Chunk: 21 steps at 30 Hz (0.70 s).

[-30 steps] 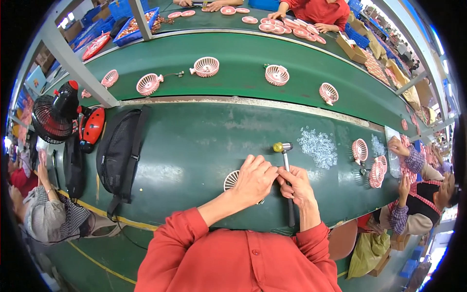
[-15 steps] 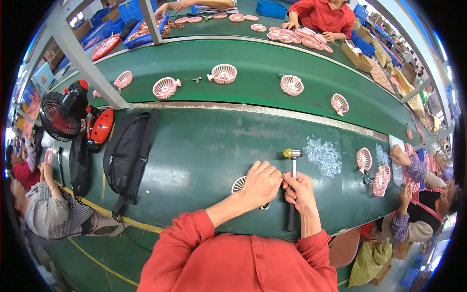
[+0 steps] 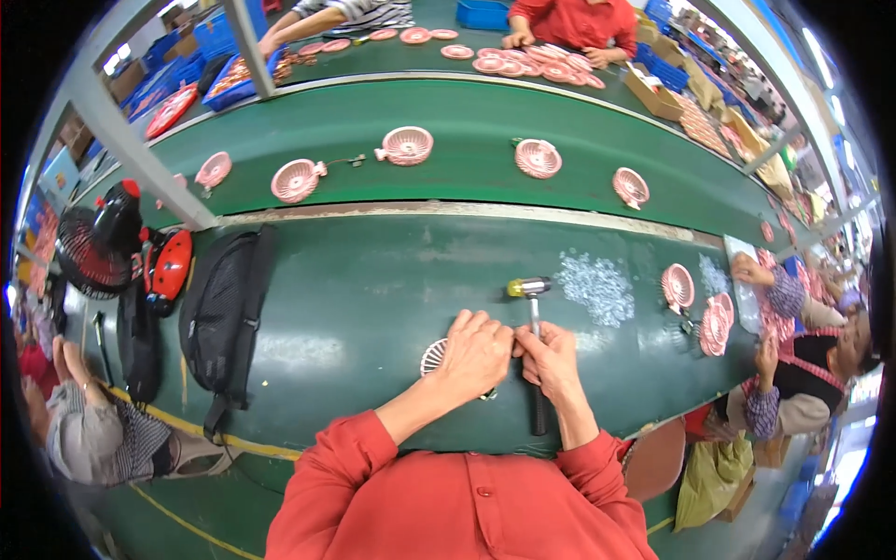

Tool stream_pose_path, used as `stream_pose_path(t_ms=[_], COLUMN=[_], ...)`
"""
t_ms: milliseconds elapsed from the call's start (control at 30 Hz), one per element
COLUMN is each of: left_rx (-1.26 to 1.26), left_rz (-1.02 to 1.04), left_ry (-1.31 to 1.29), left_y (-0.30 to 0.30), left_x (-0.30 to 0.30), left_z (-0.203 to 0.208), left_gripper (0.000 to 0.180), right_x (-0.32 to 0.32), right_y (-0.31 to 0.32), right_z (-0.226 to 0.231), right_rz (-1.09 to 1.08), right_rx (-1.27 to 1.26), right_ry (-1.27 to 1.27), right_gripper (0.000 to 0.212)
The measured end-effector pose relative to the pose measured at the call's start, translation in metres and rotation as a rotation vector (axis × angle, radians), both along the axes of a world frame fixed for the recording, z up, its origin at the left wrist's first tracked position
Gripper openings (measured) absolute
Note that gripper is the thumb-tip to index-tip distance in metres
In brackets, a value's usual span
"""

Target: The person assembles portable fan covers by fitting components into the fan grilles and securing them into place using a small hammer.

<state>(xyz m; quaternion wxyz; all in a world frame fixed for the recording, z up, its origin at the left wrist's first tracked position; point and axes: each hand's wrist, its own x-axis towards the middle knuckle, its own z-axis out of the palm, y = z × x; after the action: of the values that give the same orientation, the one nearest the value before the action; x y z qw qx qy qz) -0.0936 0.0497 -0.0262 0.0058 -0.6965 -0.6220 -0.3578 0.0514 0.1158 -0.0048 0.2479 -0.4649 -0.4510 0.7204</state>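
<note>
My left hand (image 3: 471, 355) lies curled over a round ribbed fan housing (image 3: 432, 358) on the green table, covering most of it. A bit of its edge shows beyond the wrist side. Close beside, my right hand (image 3: 551, 362) is closed around the shaft of a hammer (image 3: 534, 314), its black grip pointing toward me. The hammer's yellow-and-silver head points away from me. Right thumb and fingertips meet the left hand's fingertips; whether anything small is pinched there is hidden.
Small clear plastic pieces (image 3: 597, 289) are heaped right of the hammer. Pink fan housings (image 3: 716, 325) sit farther right, near a co-worker's hand (image 3: 752, 271). A black bag (image 3: 222, 313) lies at left beside a desk fan (image 3: 96, 247). More housings (image 3: 408, 147) ride the green conveyor (image 3: 467, 187).
The view has shifted, so the whole scene sits farther left and slightly higher. Both hands keep nearly the same pose, with the hammer still in the right one.
</note>
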Motion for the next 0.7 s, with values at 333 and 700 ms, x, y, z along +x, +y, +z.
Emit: stream_pose_path(t_ms=[333, 700], left_rx=[-0.038, -0.182], left_rz=[0.012, 0.037], left_ry=[0.004, -0.029], left_y=[0.002, 0.005], left_x=[0.002, 0.008], left_z=[0.004, 0.01], left_gripper=[0.007, 0.012], right_x=[-0.003, 0.012], right_y=[0.004, 0.011], right_z=[-0.02, 0.001], right_rz=[0.01, -0.072], right_rx=[0.3, 0.099], right_ry=[-0.2, 0.028], right_gripper=[0.022, 0.01])
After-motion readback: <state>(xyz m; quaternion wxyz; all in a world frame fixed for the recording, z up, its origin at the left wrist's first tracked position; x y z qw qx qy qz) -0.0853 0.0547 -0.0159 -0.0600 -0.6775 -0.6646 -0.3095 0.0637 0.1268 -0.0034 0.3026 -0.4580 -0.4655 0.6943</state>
